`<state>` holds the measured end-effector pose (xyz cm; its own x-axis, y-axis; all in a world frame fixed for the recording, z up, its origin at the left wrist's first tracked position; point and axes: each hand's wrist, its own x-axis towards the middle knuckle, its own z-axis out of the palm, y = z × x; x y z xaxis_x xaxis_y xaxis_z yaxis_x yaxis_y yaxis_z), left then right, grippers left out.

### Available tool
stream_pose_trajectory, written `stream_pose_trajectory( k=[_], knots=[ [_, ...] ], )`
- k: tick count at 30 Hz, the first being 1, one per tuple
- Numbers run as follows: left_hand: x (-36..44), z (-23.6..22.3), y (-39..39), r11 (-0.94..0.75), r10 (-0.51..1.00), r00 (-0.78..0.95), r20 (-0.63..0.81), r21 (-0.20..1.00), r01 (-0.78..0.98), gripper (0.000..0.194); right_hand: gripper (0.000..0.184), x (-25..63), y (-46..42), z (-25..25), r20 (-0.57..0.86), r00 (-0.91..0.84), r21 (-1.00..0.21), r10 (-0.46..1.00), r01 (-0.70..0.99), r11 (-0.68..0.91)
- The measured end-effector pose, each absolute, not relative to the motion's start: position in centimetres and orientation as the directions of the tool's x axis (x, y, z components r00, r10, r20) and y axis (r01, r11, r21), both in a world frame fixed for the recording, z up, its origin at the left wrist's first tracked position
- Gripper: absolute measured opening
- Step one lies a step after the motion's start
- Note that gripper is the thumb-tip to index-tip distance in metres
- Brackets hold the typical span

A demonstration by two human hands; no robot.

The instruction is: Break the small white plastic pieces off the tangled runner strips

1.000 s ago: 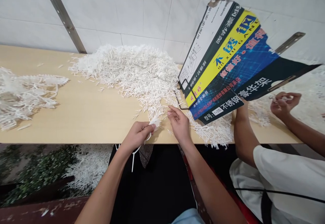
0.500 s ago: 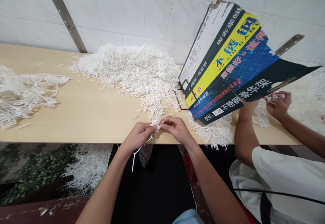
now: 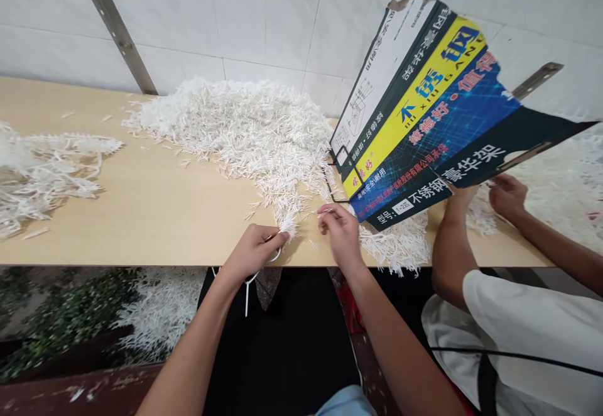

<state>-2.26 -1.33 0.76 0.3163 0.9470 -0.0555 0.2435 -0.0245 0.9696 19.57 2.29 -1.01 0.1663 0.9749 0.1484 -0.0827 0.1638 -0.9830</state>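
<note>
My left hand (image 3: 258, 249) is closed around a white branching plastic strip (image 3: 288, 226). A tuft of fine white prongs shows beyond its thumb, and a thin white stem (image 3: 247, 296) hangs below the wrist. My right hand (image 3: 342, 234) is a little to the right, apart from the strip, fingers curled together above the table. A thin white plastic stick (image 3: 325, 213) appears between its fingertips. In front of both hands, a heap of small white plastic sticks (image 3: 245, 127) spreads back to the wall.
A printed cardboard sheet (image 3: 424, 114) stands upright at right, beside a black wire holder (image 3: 340, 201). White branching pieces (image 3: 51, 164) lie at left on the table (image 3: 164, 221). A co-worker's hand (image 3: 509, 196) is beyond the cardboard. More white branches (image 3: 160, 315) are below the table edge.
My right hand came to the strip's tuft in my left hand, then moved away to the right and slightly up. My left hand stays nearly still, holding the strip.
</note>
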Motion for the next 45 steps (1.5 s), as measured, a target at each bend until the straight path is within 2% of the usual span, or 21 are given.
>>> stream_pose_trajectory(
  k=[3, 6, 11, 15, 20, 22, 24, 27, 33, 40, 45],
  knots=[
    [-2.1, 0.8, -1.2, -0.029, 0.945, 0.321, -0.056, 0.967, 0.252, 0.049, 0.017, 19.1, 2.0, -1.1, 0.145, 0.050, -0.986, 0.988, 0.095, 0.140],
    [-2.0, 0.7, -1.2, -0.037, 0.947, 0.319, -0.046, 0.967, 0.251, 0.048, 0.025, 18.8, 2.0, -1.2, 0.153, 0.045, -0.978, 0.987, 0.149, 0.145],
    [-2.1, 0.7, -1.3, -0.024, 0.954, 0.296, -0.049, 0.971, 0.238, 0.047, 0.052, 18.7, 1.9, -0.9, 0.170, 0.032, -0.952, 0.985, 0.264, 0.156],
    [-2.1, 0.7, -1.3, -0.022, 0.956, 0.288, -0.048, 0.971, 0.238, 0.047, 0.042, 18.6, 1.2, -0.4, 0.180, 0.003, -0.928, 0.984, 0.332, 0.169],
    [-1.9, 0.8, -1.4, -0.108, 0.939, 0.344, 0.006, 0.955, 0.277, 0.042, 0.036, 18.9, 0.8, -0.1, 0.148, -0.353, -0.884, 0.924, 0.372, 0.284],
    [-1.8, 0.8, -1.5, -0.181, 0.927, 0.371, 0.048, 0.926, 0.332, 0.038, 0.034, 19.3, 0.9, -0.2, 0.111, -0.429, -0.876, 0.897, 0.385, 0.292],
    [-1.7, 0.7, -1.5, -0.222, 0.923, 0.379, 0.067, 0.898, 0.381, 0.035, 0.032, 19.5, 1.1, -0.2, 0.089, -0.464, -0.907, 0.881, 0.328, 0.264],
    [-1.6, 0.6, -1.6, -0.202, 0.928, 0.368, 0.055, 0.906, 0.373, 0.037, 0.030, 19.6, 1.3, -0.1, 0.112, -0.426, -0.942, 0.898, 0.242, 0.232],
    [-1.4, 0.5, -1.4, -0.150, 0.935, 0.352, 0.035, 0.940, 0.307, 0.043, 0.031, 19.1, 1.1, -0.3, 0.113, -0.291, -0.954, 0.950, 0.236, 0.186],
    [-0.8, 0.7, -1.0, -0.192, 0.936, 0.347, 0.057, 0.910, 0.368, 0.046, 0.024, 19.3, 1.1, -1.1, 0.122, -0.099, -0.975, 0.988, 0.173, 0.138],
    [-1.7, 1.0, -1.6, -0.100, 0.959, 0.282, 0.012, 0.950, 0.297, 0.049, 0.033, 19.8, 2.0, -1.6, 0.174, 0.220, -0.985, 0.960, 0.057, 0.165]
  ],
)
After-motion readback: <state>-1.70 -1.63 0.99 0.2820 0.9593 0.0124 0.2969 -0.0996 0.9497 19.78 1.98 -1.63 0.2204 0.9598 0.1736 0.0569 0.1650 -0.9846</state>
